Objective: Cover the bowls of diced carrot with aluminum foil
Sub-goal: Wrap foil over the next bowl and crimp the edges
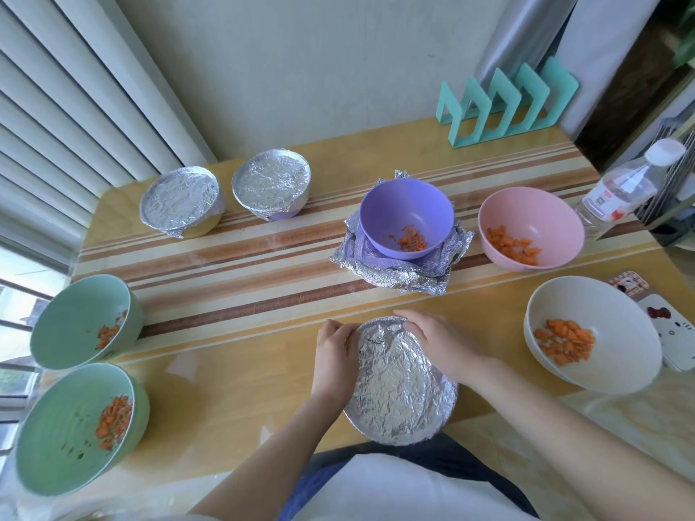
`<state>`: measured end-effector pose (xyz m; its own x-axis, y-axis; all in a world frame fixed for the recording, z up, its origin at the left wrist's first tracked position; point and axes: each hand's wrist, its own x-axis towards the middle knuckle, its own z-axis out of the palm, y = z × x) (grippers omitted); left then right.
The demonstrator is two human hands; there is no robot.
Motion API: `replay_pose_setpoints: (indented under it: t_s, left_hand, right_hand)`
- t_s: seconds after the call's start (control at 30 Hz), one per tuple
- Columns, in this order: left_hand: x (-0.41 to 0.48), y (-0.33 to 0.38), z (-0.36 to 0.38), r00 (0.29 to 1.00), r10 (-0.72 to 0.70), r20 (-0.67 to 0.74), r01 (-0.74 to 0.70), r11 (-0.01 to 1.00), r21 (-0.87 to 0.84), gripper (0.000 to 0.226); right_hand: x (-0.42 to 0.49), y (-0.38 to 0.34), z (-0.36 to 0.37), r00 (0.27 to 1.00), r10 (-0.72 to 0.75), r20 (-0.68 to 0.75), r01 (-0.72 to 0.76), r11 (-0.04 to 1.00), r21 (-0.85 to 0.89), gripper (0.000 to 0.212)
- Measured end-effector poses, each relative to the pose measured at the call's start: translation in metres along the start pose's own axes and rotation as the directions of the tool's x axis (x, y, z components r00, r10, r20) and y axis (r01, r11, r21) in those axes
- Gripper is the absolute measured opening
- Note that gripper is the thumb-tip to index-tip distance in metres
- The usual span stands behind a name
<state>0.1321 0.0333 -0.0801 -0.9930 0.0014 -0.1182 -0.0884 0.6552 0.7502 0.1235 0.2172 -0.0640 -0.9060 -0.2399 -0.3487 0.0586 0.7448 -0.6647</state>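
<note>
Carrot lies open in two green bowls at far left; two covered bowls stand at the back, well apart from the work. Left hand: fingers curled, pinching foil at the far-left rim of the near bowl. That bowl sits at the front of the tabletop, just before the person, upright, mouth up under the foil. It is round, so no true long axis; this wide view stretches it into an oval running away from the person. Right hand: fingers bent over the far-right rim, pressing foil down. Risks, as judged: a hard pinch could tear the thin sheet at the rim; the near side, held by neither hand, could lift; a tug toward the body could slide the bowl off the front edge. Purple bowl, pink bowl and white bowl are uncovered; the right forearm passes near the white one and could knock it.
</note>
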Motion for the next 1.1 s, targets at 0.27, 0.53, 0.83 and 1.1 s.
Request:
replay_pose_setpoints:
  t_s: [0.27,0.53,0.83,1.1]
  left_hand:
    - [0.009,0.004,0.004,0.994,0.088,0.060,-0.091,0.994,0.056,0.018]
    - [0.018,0.007,0.004,0.991,0.065,0.113,-0.080,0.989,0.126,0.018]
    - [0.027,0.011,0.006,0.987,0.077,0.141,-0.101,0.981,0.168,0.020]
    - [0.040,0.012,-0.001,0.973,0.102,0.206,-0.154,0.955,0.253,0.022]
  right_hand:
    - [0.011,-0.010,-0.005,0.999,-0.013,-0.048,0.009,0.996,-0.091,0.029]
    - [0.023,-0.024,-0.010,0.998,0.007,0.067,0.021,0.913,-0.408,0.027]
    - [0.033,-0.028,-0.011,0.997,-0.042,0.061,0.065,0.896,-0.439,0.029]
    - [0.045,-0.033,-0.006,0.995,-0.083,0.061,0.102,0.885,-0.453,0.037]
